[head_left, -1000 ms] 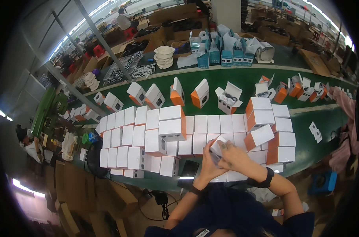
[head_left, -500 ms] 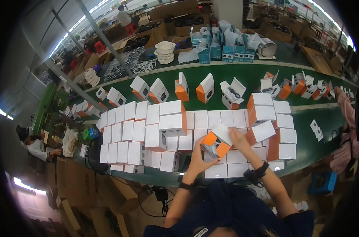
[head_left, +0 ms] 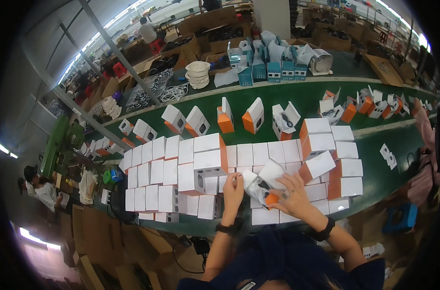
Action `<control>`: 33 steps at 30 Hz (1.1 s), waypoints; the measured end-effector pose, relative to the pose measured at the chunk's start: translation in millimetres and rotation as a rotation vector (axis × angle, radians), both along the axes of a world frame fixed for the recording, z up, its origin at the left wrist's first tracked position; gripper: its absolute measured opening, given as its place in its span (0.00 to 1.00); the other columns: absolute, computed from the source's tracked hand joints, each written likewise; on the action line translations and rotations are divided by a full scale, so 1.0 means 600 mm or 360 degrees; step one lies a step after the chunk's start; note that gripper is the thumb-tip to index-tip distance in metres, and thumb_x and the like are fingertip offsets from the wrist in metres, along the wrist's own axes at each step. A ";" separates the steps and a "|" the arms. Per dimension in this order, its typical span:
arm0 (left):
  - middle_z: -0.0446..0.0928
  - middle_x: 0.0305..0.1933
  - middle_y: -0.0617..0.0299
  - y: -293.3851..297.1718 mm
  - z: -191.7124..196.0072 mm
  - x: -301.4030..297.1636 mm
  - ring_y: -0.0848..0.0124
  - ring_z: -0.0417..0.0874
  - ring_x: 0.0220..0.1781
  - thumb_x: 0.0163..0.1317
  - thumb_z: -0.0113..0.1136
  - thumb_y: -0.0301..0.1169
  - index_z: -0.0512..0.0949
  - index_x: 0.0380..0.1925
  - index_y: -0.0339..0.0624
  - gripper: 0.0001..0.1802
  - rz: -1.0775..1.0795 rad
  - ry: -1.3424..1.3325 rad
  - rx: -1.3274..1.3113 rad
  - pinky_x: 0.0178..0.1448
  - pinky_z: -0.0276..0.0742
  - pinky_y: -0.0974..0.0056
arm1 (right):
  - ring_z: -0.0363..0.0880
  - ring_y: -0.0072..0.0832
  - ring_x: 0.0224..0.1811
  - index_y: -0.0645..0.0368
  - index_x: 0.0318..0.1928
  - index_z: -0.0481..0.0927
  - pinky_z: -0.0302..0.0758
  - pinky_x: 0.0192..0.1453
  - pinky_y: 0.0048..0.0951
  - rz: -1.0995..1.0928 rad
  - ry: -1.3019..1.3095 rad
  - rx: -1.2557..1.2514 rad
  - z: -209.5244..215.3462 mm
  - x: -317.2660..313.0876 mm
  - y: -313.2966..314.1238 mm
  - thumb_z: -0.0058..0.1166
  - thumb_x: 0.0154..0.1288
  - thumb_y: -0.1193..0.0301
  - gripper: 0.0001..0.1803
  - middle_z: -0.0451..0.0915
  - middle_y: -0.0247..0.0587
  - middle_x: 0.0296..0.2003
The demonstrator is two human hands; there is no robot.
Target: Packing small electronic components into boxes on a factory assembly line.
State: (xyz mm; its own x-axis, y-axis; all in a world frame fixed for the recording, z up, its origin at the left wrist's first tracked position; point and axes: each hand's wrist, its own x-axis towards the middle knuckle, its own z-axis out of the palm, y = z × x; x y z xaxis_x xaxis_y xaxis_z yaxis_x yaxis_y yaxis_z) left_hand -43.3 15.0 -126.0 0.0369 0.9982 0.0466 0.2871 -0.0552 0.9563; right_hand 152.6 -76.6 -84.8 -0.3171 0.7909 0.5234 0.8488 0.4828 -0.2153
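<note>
White and orange, that small carton (head_left: 264, 186), tilted and held just above the near rows of the white box stack (head_left: 181, 166) on the green bench (head_left: 374, 140). Head view: the right hand (head_left: 297, 195) cups the carton from its right side, fingers wrapped on it, a firm grip. Left hand (head_left: 233, 186) sits at the carton's left end, fingertips pinching the open white flap. The carton's long axis runs slantwise, up-left to down-right, between both hands; the right hand carries the weight, by my reading. Half a second ago the carton's orange face showed broadly; now it is turned, mostly white showing, and sits lower toward the stack's near edge.
</note>
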 end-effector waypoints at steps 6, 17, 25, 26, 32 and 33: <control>0.69 0.20 0.70 -0.004 -0.019 -0.005 0.81 0.68 0.21 0.65 0.52 0.33 0.73 0.27 0.39 0.10 -0.0062 -0.0378 -0.0273 0.26 0.63 0.71 | 0.67 0.42 0.54 0.54 0.44 0.79 0.62 0.58 0.50 0.0125 -0.0050 0.0155 -0.091 0.060 -0.064 0.67 0.45 0.56 0.25 0.72 0.43 0.47; 0.70 0.26 0.67 -0.061 -0.051 -0.018 0.80 0.69 0.26 0.65 0.51 0.34 0.72 0.32 0.40 0.09 0.0050 -0.0625 -0.0617 0.32 0.68 0.73 | 0.71 0.37 0.46 0.59 0.29 0.81 0.61 0.51 0.43 -0.0380 0.0010 -0.0109 0.060 -0.022 -0.071 0.64 0.49 0.57 0.17 0.73 0.44 0.43; 0.70 0.31 0.65 -0.059 -0.059 -0.029 0.77 0.72 0.33 0.67 0.46 0.35 0.70 0.38 0.40 0.10 0.0030 -0.0612 -0.0556 0.38 0.73 0.72 | 0.71 0.34 0.42 0.59 0.40 0.78 0.64 0.45 0.35 0.0122 -0.0381 -0.0349 0.008 -0.053 0.018 0.53 0.50 0.73 0.14 0.72 0.38 0.36; 0.71 0.32 0.64 -0.057 -0.061 -0.036 0.77 0.72 0.33 0.68 0.47 0.35 0.70 0.39 0.40 0.10 0.0075 -0.0715 -0.0599 0.38 0.73 0.72 | 0.71 0.34 0.41 0.59 0.39 0.78 0.65 0.44 0.35 0.0086 -0.0233 -0.0363 0.010 -0.042 0.040 0.51 0.48 0.75 0.14 0.72 0.38 0.36; 0.70 0.48 0.54 -0.040 -0.072 -0.079 0.72 0.74 0.43 0.62 0.56 0.30 0.64 0.50 0.36 0.19 0.0199 -0.0228 -0.0281 0.39 0.73 0.71 | 0.72 0.37 0.40 0.58 0.37 0.78 0.67 0.42 0.37 -0.0308 0.0037 0.0008 -0.005 -0.016 0.249 0.49 0.46 0.81 0.14 0.72 0.41 0.34; 0.70 0.48 0.54 -0.036 -0.074 -0.080 0.72 0.74 0.43 0.62 0.56 0.30 0.64 0.50 0.36 0.19 0.0211 -0.0223 -0.0280 0.39 0.73 0.71 | 0.72 0.39 0.39 0.59 0.37 0.78 0.67 0.42 0.38 -0.0361 0.0054 0.0066 -0.011 -0.012 0.288 0.49 0.46 0.81 0.14 0.73 0.41 0.34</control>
